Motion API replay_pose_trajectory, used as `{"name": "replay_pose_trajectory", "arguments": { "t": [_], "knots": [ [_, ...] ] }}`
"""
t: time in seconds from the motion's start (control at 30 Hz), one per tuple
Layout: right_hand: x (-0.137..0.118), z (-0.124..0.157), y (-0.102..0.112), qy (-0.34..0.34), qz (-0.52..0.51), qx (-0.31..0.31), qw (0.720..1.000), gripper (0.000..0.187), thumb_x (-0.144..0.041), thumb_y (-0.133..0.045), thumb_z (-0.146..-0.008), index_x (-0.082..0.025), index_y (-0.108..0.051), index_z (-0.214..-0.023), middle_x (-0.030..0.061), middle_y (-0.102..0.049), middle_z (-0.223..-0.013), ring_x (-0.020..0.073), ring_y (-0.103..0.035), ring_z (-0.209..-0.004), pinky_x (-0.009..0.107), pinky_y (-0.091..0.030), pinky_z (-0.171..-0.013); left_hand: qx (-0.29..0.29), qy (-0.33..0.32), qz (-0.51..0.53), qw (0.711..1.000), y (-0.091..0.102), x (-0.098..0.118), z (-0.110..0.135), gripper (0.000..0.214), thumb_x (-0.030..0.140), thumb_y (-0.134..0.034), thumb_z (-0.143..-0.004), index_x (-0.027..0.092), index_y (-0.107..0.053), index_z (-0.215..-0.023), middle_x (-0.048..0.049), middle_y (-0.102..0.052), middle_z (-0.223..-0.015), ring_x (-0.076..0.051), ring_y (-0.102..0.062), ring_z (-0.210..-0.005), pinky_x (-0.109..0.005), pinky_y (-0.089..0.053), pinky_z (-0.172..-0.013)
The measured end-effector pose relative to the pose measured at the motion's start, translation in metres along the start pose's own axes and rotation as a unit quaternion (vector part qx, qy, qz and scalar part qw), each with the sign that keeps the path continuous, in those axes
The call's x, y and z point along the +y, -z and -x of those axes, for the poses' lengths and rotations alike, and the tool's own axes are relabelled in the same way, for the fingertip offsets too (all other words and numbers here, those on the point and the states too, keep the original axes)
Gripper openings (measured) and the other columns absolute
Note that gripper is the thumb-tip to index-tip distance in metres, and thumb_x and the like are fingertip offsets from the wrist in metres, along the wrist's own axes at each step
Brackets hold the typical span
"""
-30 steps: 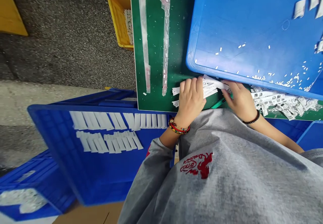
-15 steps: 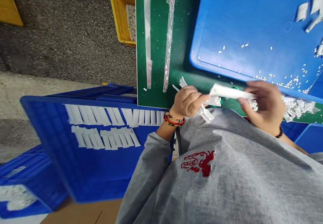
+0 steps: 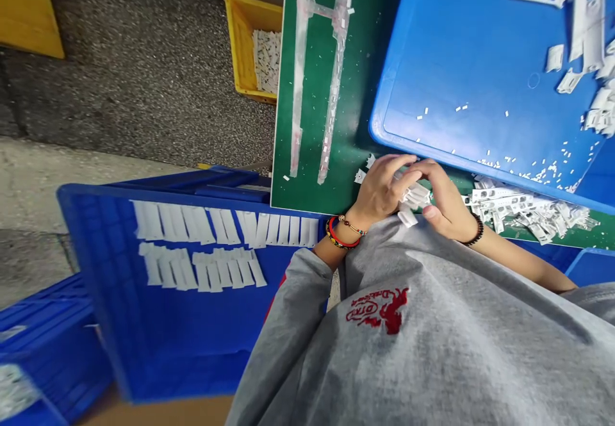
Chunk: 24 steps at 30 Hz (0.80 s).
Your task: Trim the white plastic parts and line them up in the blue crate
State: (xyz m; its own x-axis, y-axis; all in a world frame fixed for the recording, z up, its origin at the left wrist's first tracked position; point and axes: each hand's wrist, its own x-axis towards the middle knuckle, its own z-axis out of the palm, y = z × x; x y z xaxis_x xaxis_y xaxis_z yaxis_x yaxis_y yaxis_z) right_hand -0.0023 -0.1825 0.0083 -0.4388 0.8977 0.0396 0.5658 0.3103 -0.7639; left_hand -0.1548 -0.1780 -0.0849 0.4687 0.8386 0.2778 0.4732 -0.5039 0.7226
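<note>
My left hand (image 3: 382, 189) and my right hand (image 3: 444, 198) meet over the near edge of the green table (image 3: 355, 93), close to my chest. Both are curled around a small bundle of white plastic strips (image 3: 413, 198), which pokes out between the fingers. A pile of loose white plastic pieces (image 3: 523, 208) lies on the table just right of my right hand. A beaded bracelet circles each wrist.
A big blue tray (image 3: 461, 48) with white crumbs and several white parts lies on the table beyond my hands. A blue crate (image 3: 158, 323) at my left holds two rows of white strips (image 3: 216, 227). A yellow bin (image 3: 240, 48) stands on the floor. A clear plastic frame (image 3: 317, 73) lies on the table.
My right hand, which held a white strip out to the right, has come back to my left hand. Both now close on the bundle together. The view shifted slightly.
</note>
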Motion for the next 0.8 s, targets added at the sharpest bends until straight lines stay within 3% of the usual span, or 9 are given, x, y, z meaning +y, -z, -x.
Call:
{"name": "replay_pose_trajectory", "arguments": {
  "t": [0.13,0.2,0.3,0.37,0.43,0.53,0.63,0.73,0.8],
  "knots": [
    [0.007,0.011,-0.007,0.021,0.077,0.14,0.987,0.083,-0.088,-0.029,-0.082,-0.024,-0.05,-0.131,0.0158,-0.052,-0.117,0.0356,-0.055,-0.113,0.058,-0.047,-0.098,-0.035,0.042,0.029,0.998,-0.003,-0.002,0.009,0.025,0.039,-0.061,-0.09,0.022,-0.059,-0.108,-0.0104,-0.072,-0.11,-0.022,-0.069,-0.104,-0.042,-0.057,-0.096],
    [0.012,0.012,-0.013,0.064,0.086,0.093,0.99,0.081,-0.093,-0.041,-0.072,-0.029,-0.059,-0.119,0.0141,-0.052,-0.12,0.0388,-0.053,-0.119,0.064,-0.043,-0.103,-0.02,0.056,0.037,0.998,-0.005,-0.002,0.011,0.033,0.044,-0.065,-0.086,0.024,-0.058,-0.111,-0.0086,-0.072,-0.11,-0.023,-0.069,-0.105,-0.045,-0.056,-0.098],
    [0.017,0.006,-0.021,0.097,0.1,-0.018,0.99,0.045,-0.067,-0.062,-0.079,-0.035,-0.066,-0.11,0.0085,-0.057,-0.125,0.0371,-0.051,-0.127,0.066,-0.041,-0.106,0.026,0.073,0.013,0.997,-0.005,0.003,0.011,0.026,0.042,-0.055,-0.091,0.028,-0.057,-0.112,-0.006,-0.07,-0.116,-0.024,-0.065,-0.116,-0.049,-0.053,-0.102],
    [0.018,0.002,-0.024,0.067,0.116,0.0,0.991,0.037,-0.056,-0.062,-0.083,-0.034,-0.065,-0.112,0.008,-0.056,-0.131,0.0363,-0.047,-0.133,0.066,-0.039,-0.109,0.075,0.085,0.006,0.994,-0.006,0.007,0.011,0.027,0.044,-0.041,-0.097,0.026,-0.057,-0.111,-0.0048,-0.07,-0.112,-0.022,-0.065,-0.117,-0.047,-0.053,-0.101],
    [0.017,-0.001,-0.026,0.058,0.108,0.046,0.991,0.042,-0.061,-0.059,-0.082,-0.032,-0.064,-0.113,0.0097,-0.054,-0.135,0.0368,-0.045,-0.137,0.068,-0.034,-0.113,0.115,0.102,-0.001,0.988,-0.009,0.011,0.013,0.033,0.046,-0.033,-0.099,0.023,-0.056,-0.107,-0.0041,-0.069,-0.107,-0.021,-0.065,-0.115,-0.044,-0.053,-0.099],
    [0.015,-0.006,-0.029,0.108,0.043,0.047,0.992,0.046,-0.06,-0.055,-0.086,-0.028,-0.058,-0.119,0.0126,-0.056,-0.136,0.0328,-0.051,-0.133,0.064,-0.04,-0.111,0.148,0.137,-0.04,0.979,-0.016,0.01,0.016,0.028,0.042,-0.04,-0.097,0.021,-0.056,-0.104,-0.0071,-0.069,-0.107,-0.023,-0.064,-0.114,-0.048,-0.053,-0.099],
    [0.01,-0.01,-0.033,0.135,0.005,0.051,0.989,0.044,-0.046,-0.055,-0.09,-0.025,-0.05,-0.128,0.0162,-0.058,-0.136,0.0303,-0.056,-0.128,0.058,-0.049,-0.104,0.145,0.181,-0.072,0.97,-0.024,0.006,0.017,0.024,0.033,-0.039,-0.095,0.02,-0.057,-0.104,-0.0098,-0.067,-0.108,-0.025,-0.061,-0.118,-0.051,-0.05,-0.102],
    [0.005,-0.012,-0.034,0.183,-0.01,0.073,0.98,0.04,-0.037,-0.058,-0.09,-0.027,-0.049,-0.128,0.0153,-0.062,-0.13,0.0302,-0.059,-0.124,0.056,-0.051,-0.101,0.097,0.226,-0.058,0.968,-0.031,0.008,0.014,0.026,0.028,-0.039,-0.094,0.018,-0.059,-0.108,-0.0132,-0.064,-0.114,-0.027,-0.058,-0.12,-0.051,-0.051,-0.098],
    [0.003,-0.012,-0.034,0.186,-0.032,0.066,0.98,0.038,-0.032,-0.056,-0.093,-0.026,-0.047,-0.129,0.0148,-0.065,-0.123,0.0288,-0.064,-0.117,0.052,-0.055,-0.097,0.102,0.235,-0.077,0.964,-0.035,0.012,0.009,0.02,0.024,-0.048,-0.091,0.015,-0.061,-0.103,-0.0154,-0.065,-0.106,-0.028,-0.064,-0.107,-0.047,-0.057,-0.087]
  ]
}}
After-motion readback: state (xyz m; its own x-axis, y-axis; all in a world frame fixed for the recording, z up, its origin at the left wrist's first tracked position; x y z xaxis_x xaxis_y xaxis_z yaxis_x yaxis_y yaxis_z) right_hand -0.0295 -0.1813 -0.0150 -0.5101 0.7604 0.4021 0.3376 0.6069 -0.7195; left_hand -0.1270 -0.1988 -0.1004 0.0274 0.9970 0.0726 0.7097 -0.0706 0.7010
